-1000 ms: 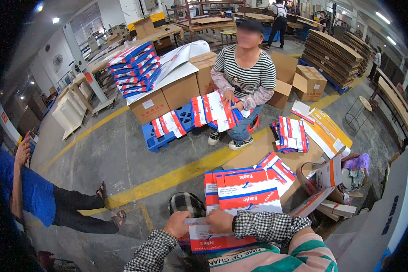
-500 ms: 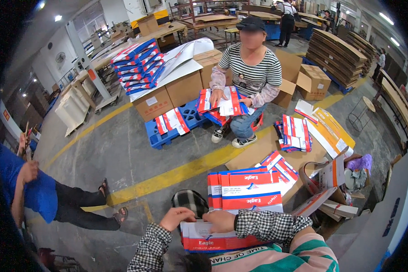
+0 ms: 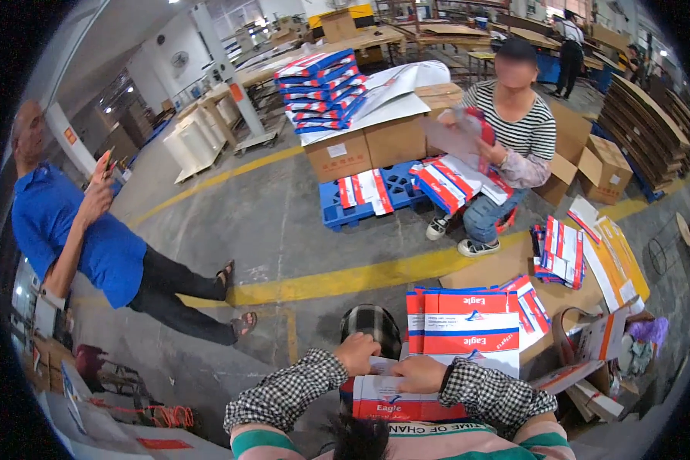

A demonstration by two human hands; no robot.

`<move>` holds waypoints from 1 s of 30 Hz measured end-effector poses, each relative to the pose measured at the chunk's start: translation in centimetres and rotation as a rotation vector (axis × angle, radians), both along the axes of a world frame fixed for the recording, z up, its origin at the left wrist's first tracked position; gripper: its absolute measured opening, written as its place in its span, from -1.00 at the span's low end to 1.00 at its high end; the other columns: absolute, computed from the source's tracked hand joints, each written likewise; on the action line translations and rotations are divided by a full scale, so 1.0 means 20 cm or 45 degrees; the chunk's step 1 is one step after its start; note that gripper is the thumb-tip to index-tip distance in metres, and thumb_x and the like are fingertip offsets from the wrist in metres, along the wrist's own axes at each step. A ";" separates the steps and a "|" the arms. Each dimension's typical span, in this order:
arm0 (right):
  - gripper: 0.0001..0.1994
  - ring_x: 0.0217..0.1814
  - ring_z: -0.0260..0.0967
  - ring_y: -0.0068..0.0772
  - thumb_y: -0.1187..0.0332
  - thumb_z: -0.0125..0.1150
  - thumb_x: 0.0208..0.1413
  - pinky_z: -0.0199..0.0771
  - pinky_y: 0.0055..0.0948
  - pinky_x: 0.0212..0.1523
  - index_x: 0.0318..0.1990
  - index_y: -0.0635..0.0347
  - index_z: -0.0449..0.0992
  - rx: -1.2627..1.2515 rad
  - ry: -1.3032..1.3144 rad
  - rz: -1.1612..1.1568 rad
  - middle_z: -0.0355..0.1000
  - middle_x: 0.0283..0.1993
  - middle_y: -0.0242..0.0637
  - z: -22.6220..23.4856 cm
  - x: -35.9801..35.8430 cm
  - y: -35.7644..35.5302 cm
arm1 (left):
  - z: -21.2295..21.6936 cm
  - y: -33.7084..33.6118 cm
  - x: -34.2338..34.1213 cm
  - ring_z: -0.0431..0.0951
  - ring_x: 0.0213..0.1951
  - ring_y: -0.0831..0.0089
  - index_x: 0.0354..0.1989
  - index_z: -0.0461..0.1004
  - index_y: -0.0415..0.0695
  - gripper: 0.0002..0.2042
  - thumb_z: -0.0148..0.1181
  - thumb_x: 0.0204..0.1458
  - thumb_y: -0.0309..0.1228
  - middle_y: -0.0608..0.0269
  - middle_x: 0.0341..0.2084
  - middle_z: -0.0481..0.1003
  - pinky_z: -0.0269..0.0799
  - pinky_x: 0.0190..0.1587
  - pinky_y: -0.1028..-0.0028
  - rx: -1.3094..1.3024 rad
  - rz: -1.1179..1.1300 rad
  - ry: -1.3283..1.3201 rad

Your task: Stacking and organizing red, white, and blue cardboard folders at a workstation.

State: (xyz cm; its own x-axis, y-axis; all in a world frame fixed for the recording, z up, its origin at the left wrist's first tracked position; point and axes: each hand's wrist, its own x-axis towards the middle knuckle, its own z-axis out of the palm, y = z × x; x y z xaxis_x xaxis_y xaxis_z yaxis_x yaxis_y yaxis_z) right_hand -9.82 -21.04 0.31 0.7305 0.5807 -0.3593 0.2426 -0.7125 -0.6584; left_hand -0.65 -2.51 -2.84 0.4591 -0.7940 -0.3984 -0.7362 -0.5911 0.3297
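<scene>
On my lap lies a flattened printed carton [image 3: 391, 402] in red, white and blue. My left hand [image 3: 358, 354] is closed at its far left corner, with the thumb and fingertips pinching a pale flap. Beside it my right hand [image 3: 422, 373] is closed over the carton's far edge, the fingertips gripping the cardboard from above. A stack of matching flat cartons [image 3: 468, 322] lies just beyond my hands. To its right are loose carton pieces [image 3: 530, 308]. My checked sleeves cover both forearms, and hair hides part of the near edge of my lap.
Opposite sits a person in a striped shirt [image 3: 506, 115] handling similar cartons. At left stands a person in a blue shirt [image 3: 84, 230]. A blue pallet [image 3: 337, 211], brown boxes [image 3: 341, 157] and piled carton bundles [image 3: 322, 88] are farther back. Cardboard scraps [image 3: 583, 349] lie at right.
My view has swung left, bringing the person in blue fully into sight. My hands stay on the carton, with the left pinching its flap. The person opposite has lifted a carton piece.
</scene>
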 end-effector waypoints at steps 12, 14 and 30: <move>-0.66 -0.24 0.38 -0.03 0.17 0.11 -0.16 0.35 -0.15 -0.23 -0.26 0.21 0.44 0.080 -0.066 0.030 0.43 -0.32 -0.05 -0.01 0.02 -0.03 | -0.15 0.00 0.10 0.45 -0.44 0.14 -0.59 0.44 -0.18 -0.76 0.31 -0.36 -0.29 0.09 -0.59 0.44 0.31 -0.43 0.20 -0.345 0.057 0.200; -0.65 -0.25 0.37 -0.01 0.16 0.14 -0.16 0.34 -0.16 -0.24 -0.27 0.22 0.43 0.073 -0.053 0.042 0.42 -0.34 -0.02 -0.03 0.04 -0.03 | -0.14 0.00 0.12 0.43 -0.43 0.16 -0.56 0.44 -0.17 -0.75 0.29 -0.33 -0.27 0.12 -0.55 0.41 0.31 -0.41 0.23 -0.294 0.054 0.212; -0.52 -0.20 0.39 -0.03 0.10 0.13 -0.19 0.37 -0.20 -0.14 -0.07 0.15 0.41 0.052 -0.078 -0.052 0.42 -0.22 -0.02 -0.16 0.03 -0.09 | -0.11 -0.02 0.21 0.37 -0.42 0.29 -0.60 0.45 -0.13 -0.91 0.15 -0.25 -0.39 0.18 -0.56 0.38 0.30 -0.33 0.36 -0.693 0.087 0.093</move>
